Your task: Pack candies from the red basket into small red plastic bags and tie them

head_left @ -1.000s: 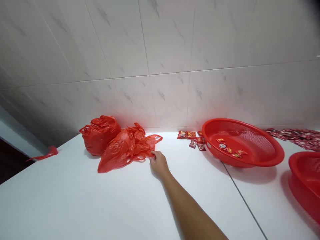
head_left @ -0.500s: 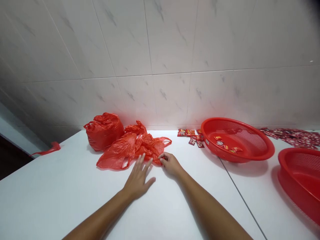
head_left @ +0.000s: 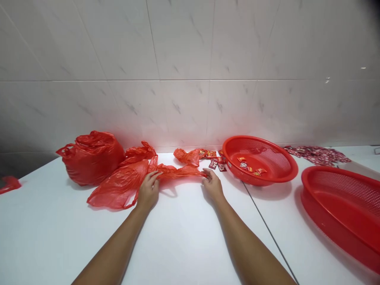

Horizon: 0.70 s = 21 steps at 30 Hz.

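A thin red plastic bag (head_left: 181,171) is stretched sideways between my two hands, just over the white table. Its right end is pinched in the fingers of my right hand (head_left: 212,184). At its left end, my left hand (head_left: 149,190) has its fingers closed on the gathered plastic. Left of that hand lies another crumpled red bag (head_left: 118,188), flat with a handle loop showing. Behind it stands a full, bulging red bag (head_left: 93,160). A smaller bunched piece of red plastic (head_left: 188,156) rests behind the stretched bag, against the small packets.
Small red packets (head_left: 213,163) lie near the wall beside a round red basket (head_left: 258,174) holding several more. Another red basket (head_left: 341,209) stands at the right. Patterned red packets (head_left: 319,155) are spread behind it. A red scrap (head_left: 10,183) lies at the far left edge.
My right hand has drawn the bag's end out to the right. My left hand, spread flat before, has closed on the plastic. The view has shifted right.
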### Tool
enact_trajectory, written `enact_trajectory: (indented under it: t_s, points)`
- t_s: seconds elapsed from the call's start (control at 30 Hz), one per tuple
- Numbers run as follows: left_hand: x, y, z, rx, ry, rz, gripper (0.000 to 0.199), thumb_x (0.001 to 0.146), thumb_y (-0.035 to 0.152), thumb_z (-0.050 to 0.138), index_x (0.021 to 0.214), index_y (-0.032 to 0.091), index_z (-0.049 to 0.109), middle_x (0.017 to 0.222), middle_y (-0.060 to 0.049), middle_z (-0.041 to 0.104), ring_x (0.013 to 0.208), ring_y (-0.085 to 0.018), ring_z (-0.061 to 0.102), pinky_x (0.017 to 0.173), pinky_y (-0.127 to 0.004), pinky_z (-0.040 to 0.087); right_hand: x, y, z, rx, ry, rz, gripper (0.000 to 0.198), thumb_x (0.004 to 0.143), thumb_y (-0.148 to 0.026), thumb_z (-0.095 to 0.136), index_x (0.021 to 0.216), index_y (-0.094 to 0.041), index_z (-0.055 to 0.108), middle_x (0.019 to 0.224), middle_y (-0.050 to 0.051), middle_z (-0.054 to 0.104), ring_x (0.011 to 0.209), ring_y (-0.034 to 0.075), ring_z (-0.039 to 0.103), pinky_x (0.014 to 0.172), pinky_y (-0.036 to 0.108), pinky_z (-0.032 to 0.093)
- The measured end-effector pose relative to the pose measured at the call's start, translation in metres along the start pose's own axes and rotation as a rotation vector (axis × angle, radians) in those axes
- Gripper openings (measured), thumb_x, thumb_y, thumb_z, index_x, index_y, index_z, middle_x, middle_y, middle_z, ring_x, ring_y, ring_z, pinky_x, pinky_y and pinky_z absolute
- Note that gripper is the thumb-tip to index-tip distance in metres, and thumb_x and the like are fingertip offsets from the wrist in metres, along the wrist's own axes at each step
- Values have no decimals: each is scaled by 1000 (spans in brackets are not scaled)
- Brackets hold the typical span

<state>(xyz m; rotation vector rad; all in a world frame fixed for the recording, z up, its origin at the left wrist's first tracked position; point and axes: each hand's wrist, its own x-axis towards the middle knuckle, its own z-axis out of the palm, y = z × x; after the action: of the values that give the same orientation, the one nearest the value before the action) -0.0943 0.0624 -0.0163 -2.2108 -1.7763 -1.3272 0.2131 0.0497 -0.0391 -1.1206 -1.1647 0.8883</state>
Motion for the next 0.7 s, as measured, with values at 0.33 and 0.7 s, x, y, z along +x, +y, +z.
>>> enact_trajectory:
  t_s: [0.33, 0.7]
  points:
    - [10, -10, -7, -74, 12, -45, 40, 97, 47, 56, 122, 20, 72, 139, -12, 66, 133, -29, 60, 119, -47, 44, -7, -14, 1, -5, -45, 45, 20, 73, -37, 74, 83, -20, 77, 73, 1, 66, 71, 20, 59, 71, 32, 50]
    - [7, -10, 3, -15, -274, 23, 34, 98, 44, 54, 114, 25, 78, 133, -7, 72, 128, -30, 63, 115, -51, 47, -12, -19, -23, 460, -100, 104, 46, 72, -66, 78, 81, -26, 56, 85, 6, 70, 77, 25, 67, 73, 40, 57]
